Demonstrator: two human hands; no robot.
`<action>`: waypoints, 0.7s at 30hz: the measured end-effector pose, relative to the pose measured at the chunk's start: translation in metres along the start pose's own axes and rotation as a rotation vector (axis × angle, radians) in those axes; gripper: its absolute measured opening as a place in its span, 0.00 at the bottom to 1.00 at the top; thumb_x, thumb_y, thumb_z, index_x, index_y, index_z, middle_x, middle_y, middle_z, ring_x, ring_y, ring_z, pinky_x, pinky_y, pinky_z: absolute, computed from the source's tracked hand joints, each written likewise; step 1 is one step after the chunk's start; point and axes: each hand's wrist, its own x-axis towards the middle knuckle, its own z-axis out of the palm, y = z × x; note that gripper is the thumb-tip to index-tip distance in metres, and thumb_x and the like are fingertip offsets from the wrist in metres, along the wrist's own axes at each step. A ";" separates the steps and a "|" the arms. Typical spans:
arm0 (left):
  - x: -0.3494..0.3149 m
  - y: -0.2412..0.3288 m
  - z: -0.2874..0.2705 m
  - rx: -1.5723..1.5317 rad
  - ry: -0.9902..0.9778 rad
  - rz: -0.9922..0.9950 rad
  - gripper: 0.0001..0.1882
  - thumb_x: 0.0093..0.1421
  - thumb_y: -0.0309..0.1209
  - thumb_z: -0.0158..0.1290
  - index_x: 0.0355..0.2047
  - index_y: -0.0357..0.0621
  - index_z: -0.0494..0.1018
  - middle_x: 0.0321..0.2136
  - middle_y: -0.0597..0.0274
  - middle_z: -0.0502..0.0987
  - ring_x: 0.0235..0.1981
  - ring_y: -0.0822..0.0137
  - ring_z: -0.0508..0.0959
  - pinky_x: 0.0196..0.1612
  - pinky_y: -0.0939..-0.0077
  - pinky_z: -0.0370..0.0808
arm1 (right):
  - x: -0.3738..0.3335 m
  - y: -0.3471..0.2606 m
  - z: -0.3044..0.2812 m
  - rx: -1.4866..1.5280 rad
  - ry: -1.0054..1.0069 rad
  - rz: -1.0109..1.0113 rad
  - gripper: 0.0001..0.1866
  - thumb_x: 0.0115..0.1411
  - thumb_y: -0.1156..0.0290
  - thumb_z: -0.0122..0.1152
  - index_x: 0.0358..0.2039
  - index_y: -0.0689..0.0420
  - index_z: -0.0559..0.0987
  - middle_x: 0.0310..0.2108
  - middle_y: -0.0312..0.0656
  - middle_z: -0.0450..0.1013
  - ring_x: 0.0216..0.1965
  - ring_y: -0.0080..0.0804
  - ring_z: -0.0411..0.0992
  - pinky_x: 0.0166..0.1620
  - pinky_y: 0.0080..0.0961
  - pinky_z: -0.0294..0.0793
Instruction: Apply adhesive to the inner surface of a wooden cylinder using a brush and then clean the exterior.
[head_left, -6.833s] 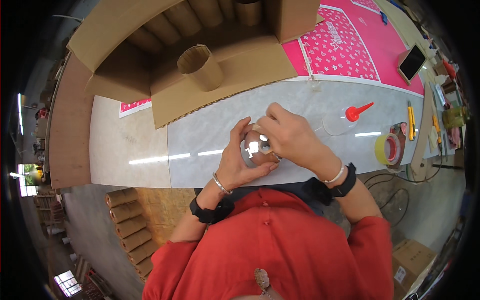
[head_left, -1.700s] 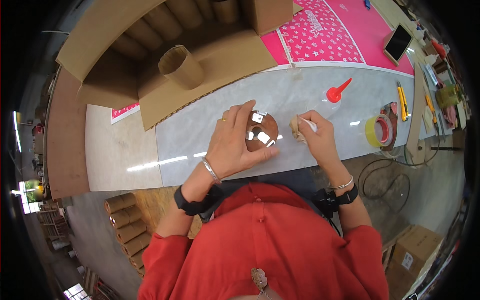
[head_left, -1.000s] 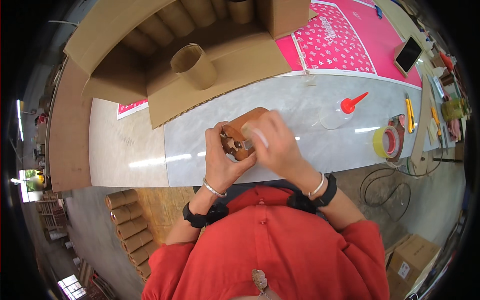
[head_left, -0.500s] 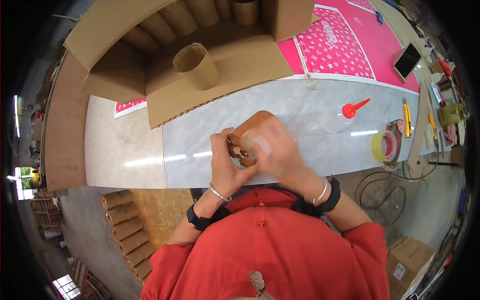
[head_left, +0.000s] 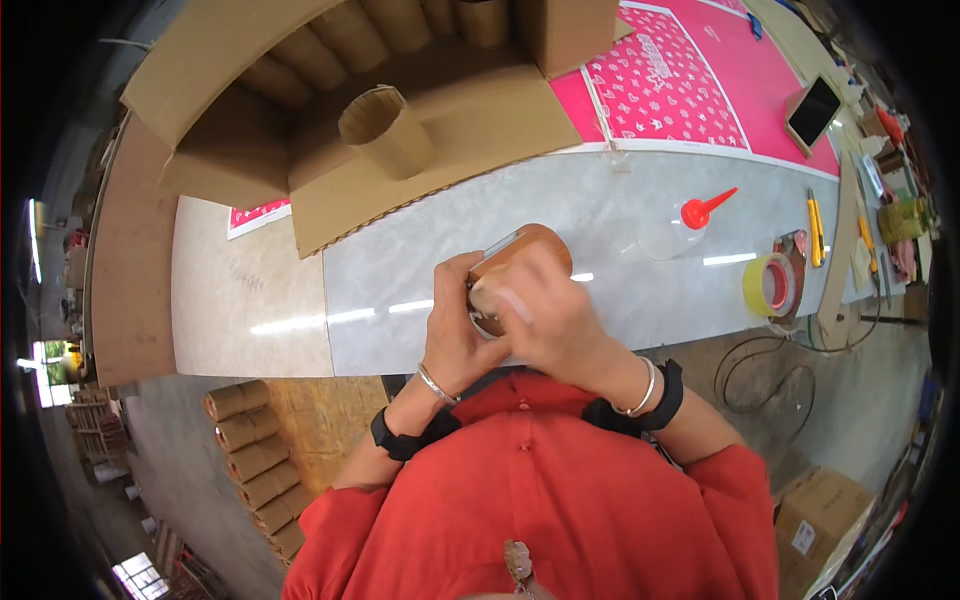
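Observation:
Just past the table's near edge, my left hand (head_left: 455,330) is wrapped round a short brown tube (head_left: 556,247) that lies tilted, its open end toward me. Dark, ragged patches show at that end. Over the open end, my right hand (head_left: 560,315) has its fingers curled together and pressed at the rim. It is slightly blurred, and whatever its fingertips pinch is hidden; a pale strip shows across the fingers. Beyond the hands a cardboard tube (head_left: 405,145) stands on the flap of an opened carton (head_left: 480,110).
Several more tubes lie inside the carton. To the right are a clear bottle with a red nozzle (head_left: 700,210), a yellow tape roll (head_left: 757,287), a yellow cutter (head_left: 816,230) and a phone (head_left: 813,115). Stacked brown rolls (head_left: 255,460) stand below the table at left.
My right hand has shifted slightly and its fingers now cover more of the tube's open end. The tube has moved a little to the right in my left hand.

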 end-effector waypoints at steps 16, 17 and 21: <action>-0.002 0.003 0.003 -0.177 0.037 0.012 0.45 0.41 0.33 0.68 0.57 0.40 0.55 0.50 0.54 0.63 0.44 0.60 0.71 0.45 0.69 0.73 | -0.001 0.061 -0.021 -0.143 0.017 0.226 0.08 0.50 0.78 0.51 0.33 0.56 0.73 0.29 0.45 0.67 0.36 0.43 0.67 0.32 0.39 0.71; -0.002 0.004 0.003 -0.176 0.039 0.014 0.45 0.41 0.33 0.68 0.57 0.40 0.55 0.50 0.54 0.63 0.44 0.60 0.71 0.45 0.69 0.73 | -0.002 0.059 -0.020 -0.142 0.018 0.222 0.08 0.50 0.78 0.51 0.33 0.56 0.73 0.29 0.45 0.67 0.36 0.43 0.67 0.32 0.39 0.71; -0.002 0.004 0.001 -0.385 -0.011 -0.234 0.47 0.41 0.35 0.68 0.57 0.39 0.54 0.48 0.54 0.66 0.41 0.59 0.73 0.43 0.69 0.73 | -0.002 0.041 -0.016 -0.140 0.029 0.101 0.05 0.51 0.78 0.52 0.31 0.57 0.72 0.29 0.47 0.65 0.33 0.45 0.68 0.31 0.40 0.70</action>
